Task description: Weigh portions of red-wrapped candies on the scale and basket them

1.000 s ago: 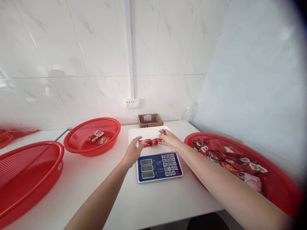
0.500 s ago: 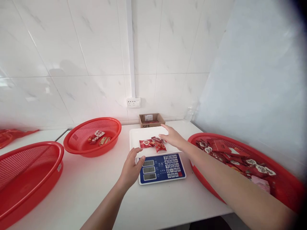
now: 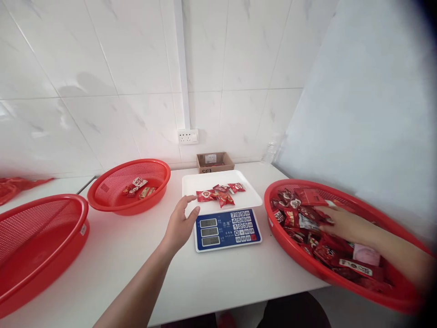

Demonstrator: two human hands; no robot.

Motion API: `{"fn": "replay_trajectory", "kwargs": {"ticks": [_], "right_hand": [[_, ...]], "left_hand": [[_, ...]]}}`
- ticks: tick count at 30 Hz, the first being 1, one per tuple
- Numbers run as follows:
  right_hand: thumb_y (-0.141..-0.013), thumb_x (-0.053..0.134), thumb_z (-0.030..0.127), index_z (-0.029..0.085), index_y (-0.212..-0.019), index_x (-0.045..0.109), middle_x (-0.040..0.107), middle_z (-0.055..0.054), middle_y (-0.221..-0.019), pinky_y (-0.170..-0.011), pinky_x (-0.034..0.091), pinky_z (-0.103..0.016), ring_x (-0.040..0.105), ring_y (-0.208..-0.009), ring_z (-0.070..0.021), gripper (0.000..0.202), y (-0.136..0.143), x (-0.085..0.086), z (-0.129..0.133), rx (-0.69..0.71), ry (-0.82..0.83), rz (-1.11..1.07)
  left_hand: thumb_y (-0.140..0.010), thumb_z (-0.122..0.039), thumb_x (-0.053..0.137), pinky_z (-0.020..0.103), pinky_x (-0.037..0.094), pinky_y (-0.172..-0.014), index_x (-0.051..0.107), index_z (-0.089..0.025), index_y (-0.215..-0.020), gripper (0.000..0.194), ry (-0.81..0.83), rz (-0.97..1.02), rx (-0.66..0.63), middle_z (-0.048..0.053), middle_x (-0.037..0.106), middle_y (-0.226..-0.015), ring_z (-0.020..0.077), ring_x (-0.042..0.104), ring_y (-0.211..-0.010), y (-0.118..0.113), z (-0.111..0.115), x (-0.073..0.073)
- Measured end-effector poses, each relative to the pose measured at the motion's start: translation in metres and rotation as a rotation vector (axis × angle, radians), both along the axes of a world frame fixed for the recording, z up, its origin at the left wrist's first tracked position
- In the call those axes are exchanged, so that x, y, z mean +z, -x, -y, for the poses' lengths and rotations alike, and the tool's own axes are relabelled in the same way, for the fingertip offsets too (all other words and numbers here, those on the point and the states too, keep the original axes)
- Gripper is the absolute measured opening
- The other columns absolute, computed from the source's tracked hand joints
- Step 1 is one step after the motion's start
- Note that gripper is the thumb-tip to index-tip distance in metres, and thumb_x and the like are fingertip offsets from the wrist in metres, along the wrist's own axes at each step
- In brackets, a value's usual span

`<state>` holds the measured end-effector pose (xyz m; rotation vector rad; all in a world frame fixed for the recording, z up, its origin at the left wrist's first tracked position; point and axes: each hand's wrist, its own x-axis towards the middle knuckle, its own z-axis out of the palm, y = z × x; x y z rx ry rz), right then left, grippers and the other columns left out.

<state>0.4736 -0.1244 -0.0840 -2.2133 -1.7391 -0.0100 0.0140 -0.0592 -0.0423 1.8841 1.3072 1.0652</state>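
Seemingly picking out packets (image 3: 327, 253) — right hand (image 3: 336, 221) in the basket (image 3: 300, 258), grip too blurred to tell; left hand (image 3: 179, 224) spread, empty, beside the scale (image 3: 227, 238). Next calls for a sure pinch.

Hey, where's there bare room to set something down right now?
Bare tabletop lies between the scale and the near edge, and farther left, between the left forearm and the near-left basket. It's crowded in the right basket, where packets lie around the right hand, and mid-pan, where more packets sit.
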Motion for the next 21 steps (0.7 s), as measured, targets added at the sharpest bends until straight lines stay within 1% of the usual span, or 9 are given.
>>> {"fn": "replay_trajectory", "kwargs": {"ticks": [3,6,8,10,12,15,18,19,21], "right_hand": [[-0.070,0.059,0.027,0.024,-0.088,0.068,0.068,-0.013,-0.099,-0.079,0.047,-0.039,0.063,-0.091,-0.0314,0.020,-0.001,0.001,0.017,-0.023,0.208,-0.016],[-0.077,0.049,0.025,0.023,-0.085,0.066,0.071,-0.008,-0.092,-0.076,0.047,-0.033,0.065,-0.085,-0.0247,0.019,0.013,0.012,0.028,-0.019,0.290,-0.009],[-0.079,0.048,0.029,0.022,-0.089,0.065,0.070,-0.007,-0.096,-0.078,0.046,-0.031,0.064,-0.088,-0.0228,0.021,0.021,0.017,0.030,-0.005,0.302,0.016],[-0.079,0.050,0.036,0.020,-0.096,0.064,0.067,-0.009,-0.103,-0.080,0.045,-0.031,0.062,-0.093,-0.0232,0.027,0.026,0.019,0.031,0.002,0.287,0.042],[-0.080,0.050,0.039,0.017,-0.103,0.061,0.064,-0.011,-0.108,-0.081,0.044,-0.032,0.060,-0.097,-0.0242,0.033,0.032,0.018,0.028,-0.044,0.244,0.067],[-0.081,0.050,0.036,0.017,-0.113,0.054,0.059,-0.012,-0.115,-0.081,0.043,-0.033,0.057,-0.103,-0.0256,0.037,0.043,0.019,0.020,-0.139,0.192,0.132],[-0.082,0.048,0.034,0.017,-0.125,0.044,0.052,-0.015,-0.124,-0.079,0.043,-0.035,0.056,-0.105,-0.0271,0.046,0.052,0.021,0.009,-0.137,0.262,0.171],[-0.083,0.047,0.034,0.017,-0.126,0.044,0.052,-0.016,-0.124,-0.078,0.043,-0.035,0.057,-0.103,-0.0269,0.046,0.053,0.021,0.005,-0.126,0.289,0.170],[-0.085,0.043,0.031,0.016,-0.120,0.050,0.056,-0.015,-0.119,-0.076,0.043,-0.033,0.059,-0.098,-0.0252,0.039,0.054,0.022,0.000,-0.113,0.310,0.169]], "left_hand": [[-0.084,-0.036,0.047,0.036,0.038,-0.094,0.052,-0.026,-0.116,0.034,0.028,0.011,-0.043,0.004,0.056,-0.122,0.0214,0.048,-0.115,-0.010,0.003,0.002],[-0.083,-0.040,0.047,0.037,0.037,-0.095,0.052,-0.026,-0.116,0.036,0.082,0.007,-0.072,0.004,0.058,-0.120,0.0228,0.051,-0.113,-0.019,0.007,0.003],[-0.082,-0.043,0.047,0.037,0.038,-0.095,0.052,-0.026,-0.116,0.038,0.107,-0.009,-0.075,0.004,0.057,-0.121,0.0233,0.051,-0.113,-0.023,0.009,0.004],[-0.081,-0.046,0.047,0.037,0.039,-0.094,0.052,-0.026,-0.116,0.040,0.128,-0.027,-0.071,0.004,0.055,-0.124,0.0239,0.050,-0.114,-0.025,0.011,0.005],[-0.080,-0.049,0.046,0.037,0.041,-0.092,0.051,-0.027,-0.117,0.043,0.153,-0.040,-0.078,0.005,0.054,-0.125,0.0245,0.051,-0.112,-0.027,0.012,0.006],[-0.080,-0.051,0.044,0.039,0.043,-0.089,0.050,-0.027,-0.119,0.046,0.156,-0.078,-0.085,0.006,0.057,-0.121,0.0257,0.052,-0.110,-0.028,0.014,0.006],[-0.081,-0.051,0.043,0.039,0.044,-0.087,0.050,-0.027,-0.120,0.047,0.139,-0.120,-0.085,0.006,0.059,-0.116,0.0272,0.050,-0.114,-0.028,0.017,0.007],[-0.081,-0.051,0.043,0.039,0.045,-0.086,0.050,-0.027,-0.121,0.047,0.144,-0.127,-0.086,0.006,0.059,-0.116,0.0273,0.050,-0.114,-0.028,0.018,0.007],[-0.081,-0.050,0.043,0.038,0.046,-0.085,0.049,-0.028,-0.121,0.046,0.154,-0.136,-0.085,0.006,0.058,-0.119,0.0271,0.051,-0.114,-0.025,0.019,0.006]]}}
